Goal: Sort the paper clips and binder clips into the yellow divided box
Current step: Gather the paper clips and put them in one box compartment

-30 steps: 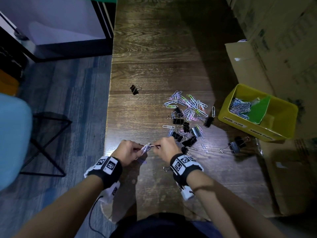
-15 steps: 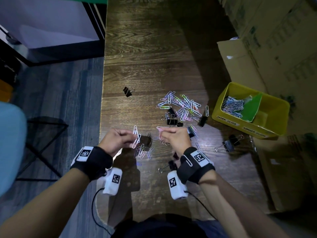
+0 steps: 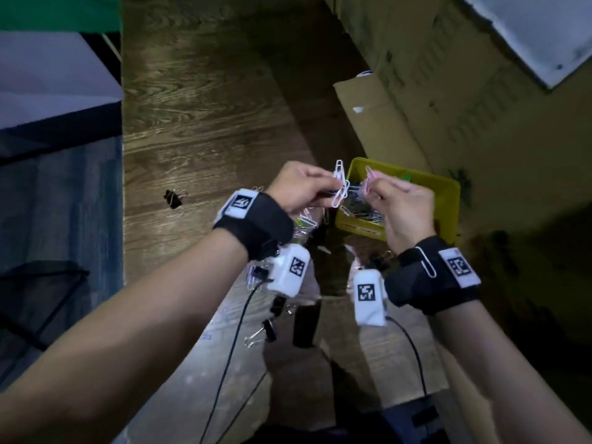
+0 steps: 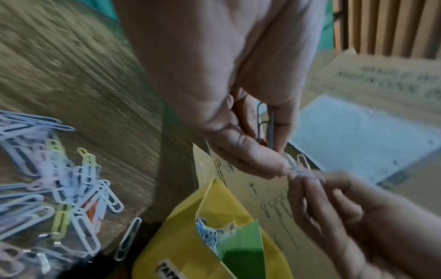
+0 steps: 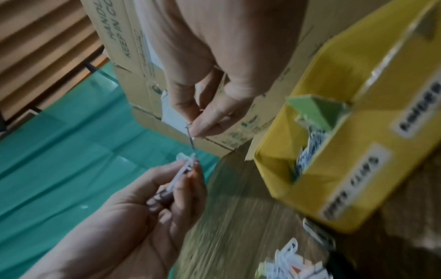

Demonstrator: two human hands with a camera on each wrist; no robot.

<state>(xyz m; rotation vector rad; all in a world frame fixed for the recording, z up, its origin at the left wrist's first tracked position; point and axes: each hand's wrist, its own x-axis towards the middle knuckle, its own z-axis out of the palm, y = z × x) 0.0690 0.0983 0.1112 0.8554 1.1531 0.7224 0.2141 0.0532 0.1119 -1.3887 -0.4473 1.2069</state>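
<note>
Both hands are raised above the table, close together. The left hand (image 3: 299, 187) pinches a small bunch of white paper clips (image 3: 340, 184) between thumb and curled fingers; the right hand (image 3: 400, 206) pinches a pink paper clip (image 3: 368, 182) the same way. The two sets of clips nearly meet; whether they are linked is unclear.

Directly beneath them, at about 1 o'clock from the person, sits the yellow divided box (image 3: 448, 200). Its near-left compartment holds a heap of paper clips (image 3: 362, 208), and a green divider (image 4: 241, 251) stands inside. Labels run along its front wall, too blurred to read.

At 11 o'clock from the box, a loose pile of pastel paper clips (image 4: 59, 194) lies on the wooden table (image 3: 205, 129), mostly hidden under the left wrist in the head view. A lone black binder clip (image 3: 173, 198) sits at 9 o'clock, well apart. More binder clips (image 3: 267, 328) lie at 6 o'clock, between the forearms. One clip (image 3: 426, 262) is hooked on the right wristband. Cardboard boxes (image 3: 480, 100) stand behind the yellow box, at 1 o'clock.
</note>
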